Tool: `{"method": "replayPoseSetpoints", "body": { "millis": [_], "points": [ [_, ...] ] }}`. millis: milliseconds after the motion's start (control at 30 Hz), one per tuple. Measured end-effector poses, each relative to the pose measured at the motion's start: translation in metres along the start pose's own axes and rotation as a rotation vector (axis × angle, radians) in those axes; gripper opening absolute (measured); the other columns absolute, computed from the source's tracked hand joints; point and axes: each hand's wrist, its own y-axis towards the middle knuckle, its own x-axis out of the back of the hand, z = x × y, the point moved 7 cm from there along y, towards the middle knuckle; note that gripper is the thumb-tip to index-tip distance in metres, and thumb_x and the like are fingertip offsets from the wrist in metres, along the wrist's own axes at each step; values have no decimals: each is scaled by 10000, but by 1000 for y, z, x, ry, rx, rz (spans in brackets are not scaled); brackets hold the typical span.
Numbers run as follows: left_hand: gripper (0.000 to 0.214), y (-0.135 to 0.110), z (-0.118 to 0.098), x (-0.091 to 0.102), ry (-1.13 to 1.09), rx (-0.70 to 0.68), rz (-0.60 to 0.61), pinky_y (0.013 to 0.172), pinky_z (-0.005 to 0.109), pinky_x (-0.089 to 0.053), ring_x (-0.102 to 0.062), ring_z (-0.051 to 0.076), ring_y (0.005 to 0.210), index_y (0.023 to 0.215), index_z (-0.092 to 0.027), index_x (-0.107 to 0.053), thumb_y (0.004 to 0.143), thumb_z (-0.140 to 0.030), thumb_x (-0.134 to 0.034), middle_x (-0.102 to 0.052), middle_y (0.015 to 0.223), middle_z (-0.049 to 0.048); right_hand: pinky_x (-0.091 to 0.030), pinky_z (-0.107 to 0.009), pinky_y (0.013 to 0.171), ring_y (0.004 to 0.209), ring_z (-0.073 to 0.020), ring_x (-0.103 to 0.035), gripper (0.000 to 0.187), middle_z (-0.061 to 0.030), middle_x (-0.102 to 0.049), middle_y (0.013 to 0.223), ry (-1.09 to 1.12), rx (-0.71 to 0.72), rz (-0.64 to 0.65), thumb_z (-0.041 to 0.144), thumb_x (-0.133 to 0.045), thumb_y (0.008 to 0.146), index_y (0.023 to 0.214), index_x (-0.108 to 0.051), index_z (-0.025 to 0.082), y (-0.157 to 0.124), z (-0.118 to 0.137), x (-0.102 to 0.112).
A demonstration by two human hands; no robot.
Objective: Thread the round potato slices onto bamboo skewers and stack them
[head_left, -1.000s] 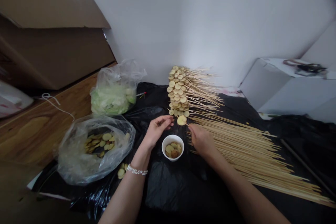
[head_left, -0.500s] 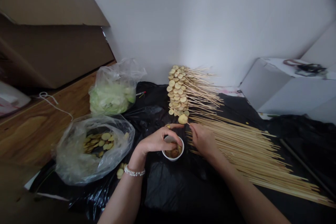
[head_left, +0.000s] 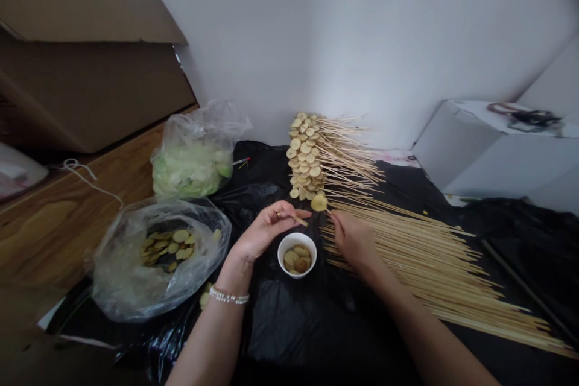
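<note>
My left hand is closed in a pinch on a potato slice, seen nearly edge-on, just above a white bowl. Several more slices lie in the bowl. My right hand grips a thin wooden skewer whose tip carries another potato slice. The two hands are apart, with the skewered slice between them and a little farther off. Behind it stands a stack of filled potato skewers, slices to the left and sticks pointing right.
Bare wooden skewers lie spread on black plastic sheeting at right. To the left are an open clear bag of potato slices and a bag of pale green vegetable pieces. A cardboard box and a white box flank the wall.
My left hand has come up out of the bowl with a potato slice between its fingers. The skewered slice has shifted slightly right and turned its flat face more toward me.
</note>
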Motion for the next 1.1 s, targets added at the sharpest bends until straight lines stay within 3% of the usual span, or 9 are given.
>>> {"method": "replayPoseSetpoints", "body": {
  "millis": [167,300,600,733,867,1100],
  "points": [
    [266,9,21,37,-276,1,-382,709,234,-536,-683,177,881,955,-182,-587,739,-230,-735,-708,975,81,-430,-255,704,774,-173,-638,272,-79,-703,886,23,6,-29,224,-393,948,959,-657,156,1,-1,6],
    [287,11,32,54,-358,7,-540,670,169,-535,-679,134,832,969,-152,-655,702,-167,-759,-712,948,77,-442,-256,725,795,-167,-636,275,-77,-703,894,95,75,4,222,-390,948,942,-659,167,-1,8,6],
    [257,9,35,66,-478,-6,-645,570,137,-531,-675,117,750,949,-151,-679,702,-129,-750,-699,856,44,-459,-258,776,858,-169,-634,267,-77,-697,929,184,158,92,232,-397,953,1001,-653,175,-5,18,5],
    [298,10,31,67,-460,-67,-632,553,119,-511,-652,89,709,977,-146,-670,692,-120,-755,-697,857,47,-454,-258,788,870,-168,-628,266,-75,-691,934,158,167,113,231,-400,953,994,-657,179,-6,17,5],
    [229,8,29,71,-430,-116,-668,559,108,-492,-625,61,675,861,-135,-668,660,-134,-780,-704,886,56,-447,-250,772,854,-161,-625,269,-66,-688,914,109,176,150,228,-400,950,973,-666,194,-7,18,3],
    [305,6,29,73,-389,-97,-695,575,128,-498,-651,81,707,907,-174,-672,634,-188,-807,-703,835,16,-440,-243,731,817,-158,-628,278,-58,-686,890,63,166,169,236,-391,954,986,-666,208,-8,20,2]
  ]
}}
